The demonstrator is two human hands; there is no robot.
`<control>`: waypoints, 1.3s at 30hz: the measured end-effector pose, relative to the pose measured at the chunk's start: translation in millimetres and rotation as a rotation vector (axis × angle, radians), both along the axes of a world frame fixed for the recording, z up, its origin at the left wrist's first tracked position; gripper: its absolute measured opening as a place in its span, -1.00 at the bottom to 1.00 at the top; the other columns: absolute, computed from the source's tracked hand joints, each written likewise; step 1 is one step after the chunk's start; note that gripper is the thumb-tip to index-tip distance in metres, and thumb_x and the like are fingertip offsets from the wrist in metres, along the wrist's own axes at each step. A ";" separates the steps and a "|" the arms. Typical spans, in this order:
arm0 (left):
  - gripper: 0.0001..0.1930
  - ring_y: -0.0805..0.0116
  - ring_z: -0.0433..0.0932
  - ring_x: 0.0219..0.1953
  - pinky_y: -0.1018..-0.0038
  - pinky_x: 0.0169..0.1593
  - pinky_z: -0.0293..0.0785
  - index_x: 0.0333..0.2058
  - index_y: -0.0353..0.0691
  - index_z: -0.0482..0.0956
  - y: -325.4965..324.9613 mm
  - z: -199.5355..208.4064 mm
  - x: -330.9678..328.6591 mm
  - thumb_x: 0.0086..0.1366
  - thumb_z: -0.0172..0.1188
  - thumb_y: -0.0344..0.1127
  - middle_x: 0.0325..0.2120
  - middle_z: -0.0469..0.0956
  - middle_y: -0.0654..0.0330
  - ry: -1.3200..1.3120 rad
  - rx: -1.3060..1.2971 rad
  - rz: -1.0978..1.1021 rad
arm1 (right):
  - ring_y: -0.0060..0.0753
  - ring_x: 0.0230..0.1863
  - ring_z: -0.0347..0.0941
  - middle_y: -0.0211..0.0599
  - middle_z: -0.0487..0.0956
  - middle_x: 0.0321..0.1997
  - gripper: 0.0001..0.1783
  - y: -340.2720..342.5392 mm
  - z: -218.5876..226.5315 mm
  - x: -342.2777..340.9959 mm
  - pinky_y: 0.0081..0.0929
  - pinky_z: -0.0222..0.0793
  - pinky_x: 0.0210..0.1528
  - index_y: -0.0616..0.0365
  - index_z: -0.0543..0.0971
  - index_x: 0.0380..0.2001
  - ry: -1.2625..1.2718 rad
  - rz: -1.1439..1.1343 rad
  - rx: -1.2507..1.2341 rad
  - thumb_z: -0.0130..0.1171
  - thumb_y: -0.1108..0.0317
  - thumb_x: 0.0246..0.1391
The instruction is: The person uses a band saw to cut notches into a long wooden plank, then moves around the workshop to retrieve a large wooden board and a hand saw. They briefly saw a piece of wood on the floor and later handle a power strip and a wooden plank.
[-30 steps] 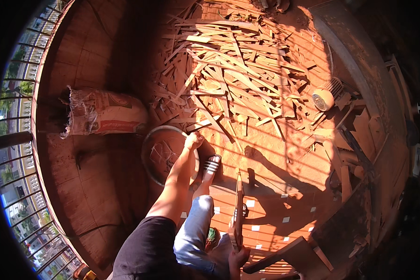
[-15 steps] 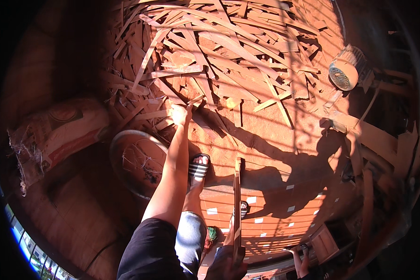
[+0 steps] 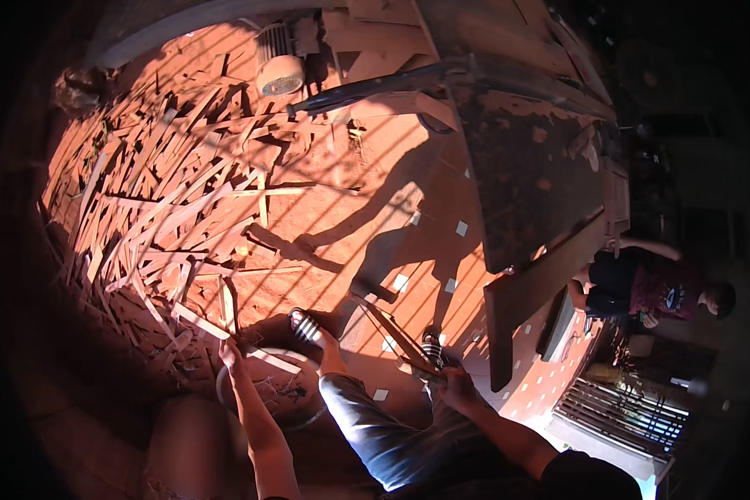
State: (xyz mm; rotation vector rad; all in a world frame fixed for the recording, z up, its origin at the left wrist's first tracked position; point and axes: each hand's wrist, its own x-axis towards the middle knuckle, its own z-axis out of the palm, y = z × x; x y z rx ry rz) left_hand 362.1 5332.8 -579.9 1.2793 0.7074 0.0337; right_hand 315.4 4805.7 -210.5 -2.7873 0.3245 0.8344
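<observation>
My left hand [image 3: 232, 353] is closed around a pale, flat wood strip [image 3: 198, 321] at the near edge of a big scrap heap. More pale wood shows on the other side of the fist; whether it is the same strip I cannot tell. Lower right, my right hand [image 3: 457, 386] grips a bundle of long, narrow wood strips [image 3: 398, 335], tilted up and to the left over the tiles. The tangled wood offcuts [image 3: 162, 208] lie on reddish, dusty ground to the left.
A motor [image 3: 279, 71] sits beyond the heap. Large dark boards [image 3: 525, 175] and a long plank [image 3: 550, 279] jut in at right. A round basin's rim [image 3: 310, 422] shows by my left forearm. Another person [image 3: 667, 287] stands far right.
The view has swung right, shifting the heap leftward and bringing boards and the other person into sight. My left hand now holds a strip lifted at the heap's edge. The right still holds wood.
</observation>
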 end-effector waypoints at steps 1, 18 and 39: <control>-0.52 0.50 0.46 -0.38 0.52 -0.34 0.42 -0.31 -0.24 0.50 -2.7 29.5 6.2 0.44 0.07 0.15 -0.44 0.48 0.26 0.081 0.118 -0.163 | 0.08 -0.17 0.58 0.03 0.63 -0.33 -0.73 -15.1 -5.5 -39.5 -0.10 0.51 -0.06 0.18 0.66 -0.31 -0.115 -0.040 -0.055 0.31 0.34 -0.15; -0.47 0.21 0.54 -0.34 0.27 -0.29 0.47 -0.27 -0.33 0.60 -356.8 363.0 -98.3 0.37 0.13 0.15 -0.43 0.56 0.08 0.616 0.694 -1.088 | 0.04 -0.13 0.63 -0.03 0.67 -0.22 -0.68 -282.0 66.6 -205.6 -0.07 0.54 -0.12 0.07 0.67 -0.24 -0.108 -1.410 0.115 0.25 0.09 0.03; -0.45 -0.04 0.59 0.00 0.17 0.06 0.48 -0.03 -0.23 0.68 -1011.7 333.4 0.9 0.26 0.20 0.15 -0.10 0.65 -0.07 0.121 0.999 -1.964 | -0.42 -0.61 0.34 -0.43 0.35 -0.65 -0.66 -624.8 181.3 -479.6 -0.40 0.34 -0.48 0.02 0.43 -0.57 -1.583 -2.784 0.650 0.37 0.21 0.14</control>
